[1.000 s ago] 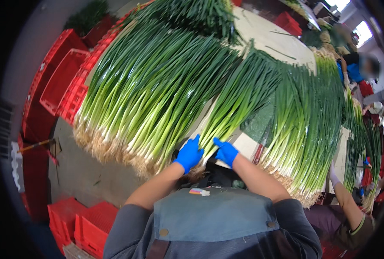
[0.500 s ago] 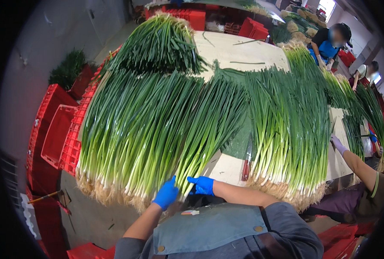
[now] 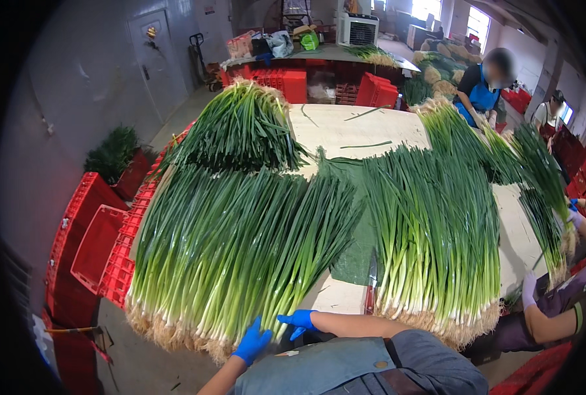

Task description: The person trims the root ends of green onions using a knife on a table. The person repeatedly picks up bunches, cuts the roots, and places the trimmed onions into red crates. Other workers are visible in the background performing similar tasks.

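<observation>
A wide heap of green onions (image 3: 233, 250) lies on the pale table (image 3: 345, 128), white root ends toward me. My left hand (image 3: 252, 342), in a blue glove, rests with spread fingers on the root ends near the table's front edge. My right hand (image 3: 299, 321), also blue-gloved, touches the right side of the same heap, fingers apart, holding nothing I can make out. A second heap of green onions (image 3: 437, 243) lies to the right, and a third heap (image 3: 240, 131) farther back.
Red crates (image 3: 95, 243) stand stacked along the table's left side. A knife (image 3: 370, 289) lies between the two near heaps. A co-worker's gloved hand (image 3: 528, 289) works at the right edge, another person (image 3: 484, 85) stands at the far side.
The view has tilted up, showing more of the room. Both my hands have slid lower and left along the root ends of the near heap.
</observation>
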Motion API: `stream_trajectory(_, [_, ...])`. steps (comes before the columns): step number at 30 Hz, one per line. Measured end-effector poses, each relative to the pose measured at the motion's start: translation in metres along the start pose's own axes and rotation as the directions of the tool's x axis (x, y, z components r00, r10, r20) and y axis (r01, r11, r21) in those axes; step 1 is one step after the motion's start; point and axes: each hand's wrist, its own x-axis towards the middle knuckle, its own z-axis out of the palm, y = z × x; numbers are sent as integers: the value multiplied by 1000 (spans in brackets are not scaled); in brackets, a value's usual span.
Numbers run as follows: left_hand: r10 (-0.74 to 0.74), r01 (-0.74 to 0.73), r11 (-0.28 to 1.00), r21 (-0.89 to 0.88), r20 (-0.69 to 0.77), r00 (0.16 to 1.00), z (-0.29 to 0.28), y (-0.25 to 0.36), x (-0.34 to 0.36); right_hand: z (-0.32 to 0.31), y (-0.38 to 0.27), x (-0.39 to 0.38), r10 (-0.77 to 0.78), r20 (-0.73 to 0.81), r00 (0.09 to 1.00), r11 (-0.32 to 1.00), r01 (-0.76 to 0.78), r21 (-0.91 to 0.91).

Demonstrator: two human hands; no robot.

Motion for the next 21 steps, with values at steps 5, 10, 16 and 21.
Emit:
stream_trajectory(5, [112,-109,990,87,-21,994,1,0,-9,-39,33,41,199,0,980,960,-195,-203])
stream_trajectory(10, [170,-146,966,213,-99,981,8,4,-18,-73,39,20,-50,-187,981,996,61,58])
stream_trajectory(16, [398,-259,689,677,-54,916,3,99,-7,-74,11,33,-61,-442,895,997,80,24])
stream_trajectory(21, [452,-316,562,764,36,891,9,87,16,-68,-19,46,-93,-418,904,922,-81,-379])
